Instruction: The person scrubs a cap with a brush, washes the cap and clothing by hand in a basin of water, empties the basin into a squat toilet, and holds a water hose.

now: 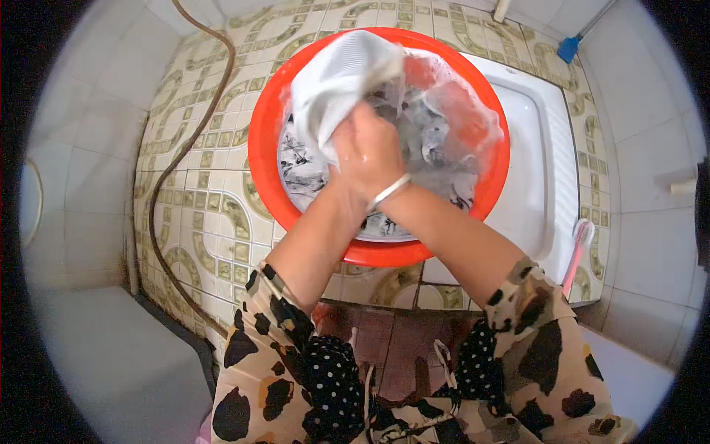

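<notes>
A white cloth [347, 70] with fine ribbing hangs bunched over the far left part of a red basin [265, 166]. My right hand [372, 144] is closed on its lower end, with a pale bangle [389, 192] at the wrist. Pressed close beside it, my left hand [342, 164] also grips the cloth, its fingers largely hidden by the right hand and the fabric. Both hands are somewhat blurred. Beneath them, soapy water and foam cover black-and-white patterned laundry [305, 174] in the basin.
Right of the basin lies a white squat toilet pan [521, 163], partly under the rim. A pink-handled brush [578, 248] leans at its near right corner. A brown hose [171, 166] curves along the tiled floor at left. A blue brush head [569, 49] rests at far right.
</notes>
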Demonstrator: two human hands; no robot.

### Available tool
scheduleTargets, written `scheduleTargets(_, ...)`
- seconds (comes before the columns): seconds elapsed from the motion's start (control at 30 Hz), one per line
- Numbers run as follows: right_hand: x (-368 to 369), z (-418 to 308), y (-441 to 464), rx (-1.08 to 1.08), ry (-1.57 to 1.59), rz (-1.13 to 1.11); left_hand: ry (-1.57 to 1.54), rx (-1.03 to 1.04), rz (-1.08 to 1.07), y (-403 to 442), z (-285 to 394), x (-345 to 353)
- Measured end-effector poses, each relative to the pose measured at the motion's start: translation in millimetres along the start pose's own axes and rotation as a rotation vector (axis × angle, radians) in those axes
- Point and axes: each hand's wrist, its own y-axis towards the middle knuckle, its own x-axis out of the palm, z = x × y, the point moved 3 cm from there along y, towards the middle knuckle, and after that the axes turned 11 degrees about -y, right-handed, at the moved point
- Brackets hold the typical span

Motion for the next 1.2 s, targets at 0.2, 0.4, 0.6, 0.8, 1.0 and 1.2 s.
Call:
scheduleTargets(0.2, -3.4, 59.9, 12.2, -0.151, -0.183, -0.087, 1.146, 0.698, 0.891, 1.4, -39.8, -4.3)
scheduleTargets(0.4, -6.9, -20.3, -14.4, -0.141, -0.135, -0.141, 1.125, 0.695, 0.641, -3.3, -40.6, 17.6)
scheduleTargets(0.6, 16.2, 115.9, 16.0, -0.280, -0.524, 0.017, 1.303, 0.521, 0.584, 11.3, -48.6, 48.3)
scheduleTargets(0.8, -9.5, 134.7, -5.9, -0.027, -0.744, -0.510, 1.584, 0.761, 0.998, -22.8, -2.5, 12.0)
scheduleTargets(1.0, -0.6, 161.5, 1.7, 0.193, -0.808, -0.761, 1.551, 0.716, 1.158, -38.7, 26.7, 5.5)
scheduleTargets(1.2, -30.8, 200.2, 27.3, 0.995, 1.033, -0.146, 1.288, 0.587, 0.763, -29.2, 6.1, 25.4)
